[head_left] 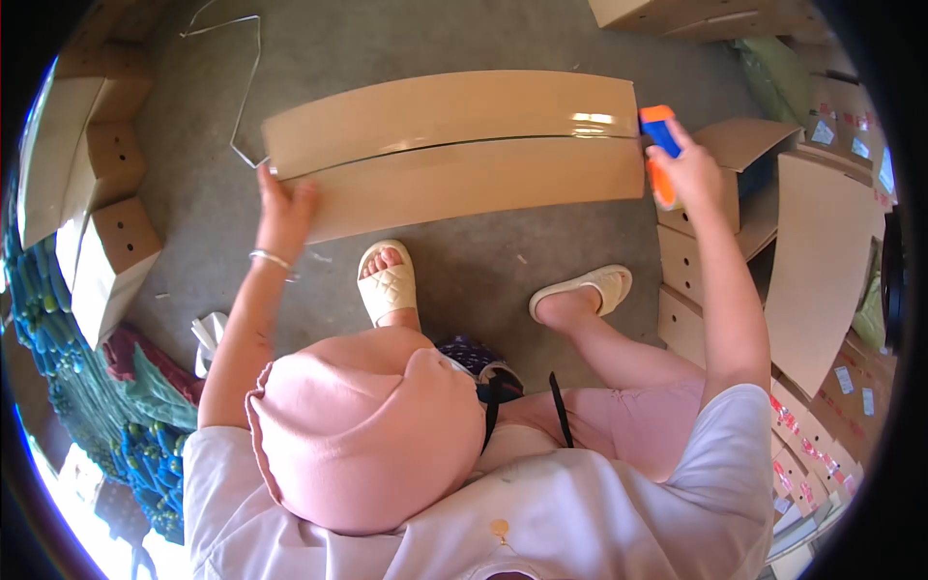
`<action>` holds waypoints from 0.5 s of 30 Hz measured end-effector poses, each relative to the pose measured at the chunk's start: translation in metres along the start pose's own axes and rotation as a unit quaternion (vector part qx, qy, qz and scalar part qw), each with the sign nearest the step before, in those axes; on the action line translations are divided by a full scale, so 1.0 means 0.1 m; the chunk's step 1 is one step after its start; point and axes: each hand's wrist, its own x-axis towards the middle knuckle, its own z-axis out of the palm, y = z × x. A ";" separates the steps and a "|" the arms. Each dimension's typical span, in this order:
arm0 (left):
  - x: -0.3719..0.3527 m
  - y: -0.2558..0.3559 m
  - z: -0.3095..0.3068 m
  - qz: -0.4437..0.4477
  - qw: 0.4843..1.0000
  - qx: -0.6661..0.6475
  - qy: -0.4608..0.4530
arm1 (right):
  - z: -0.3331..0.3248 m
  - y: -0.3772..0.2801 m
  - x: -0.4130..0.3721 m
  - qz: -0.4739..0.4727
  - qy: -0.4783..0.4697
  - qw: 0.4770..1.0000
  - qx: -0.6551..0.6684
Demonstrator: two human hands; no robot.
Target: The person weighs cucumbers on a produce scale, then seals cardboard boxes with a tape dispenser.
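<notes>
A long cardboard box [464,179] lies crosswise in front of me, its two top flaps meeting along a middle seam. Shiny clear tape [592,126] shows along the seam near the right end. My left hand [282,208] grips the left end of the box, thumb on top and fingers at the edge. At the right end, my right hand [691,174] is wrapped round an orange and blue tape dispenser [659,130], held close against the box edge.
A thin white strap [257,72] trails over the concrete floor [387,39] to the box's left end. Cardboard boxes [121,242] stand at left beside blue-green netted bundles [58,319]. An open box [744,145] and stacked cartons [822,425] line the right. My sandalled feet [389,280] are below.
</notes>
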 end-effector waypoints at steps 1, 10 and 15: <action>0.09 -0.36 0.02 0.125 0.981 0.146 -0.002 | -0.21 0.07 -0.02 0.004 0.062 0.998 -0.021; 0.25 0.91 0.44 0.244 0.856 0.440 -0.122 | -1.22 0.20 -1.42 -0.095 0.135 0.950 0.264; -0.36 0.58 0.48 0.339 0.863 0.374 0.007 | -1.28 -0.01 -2.33 -0.153 0.171 0.935 0.272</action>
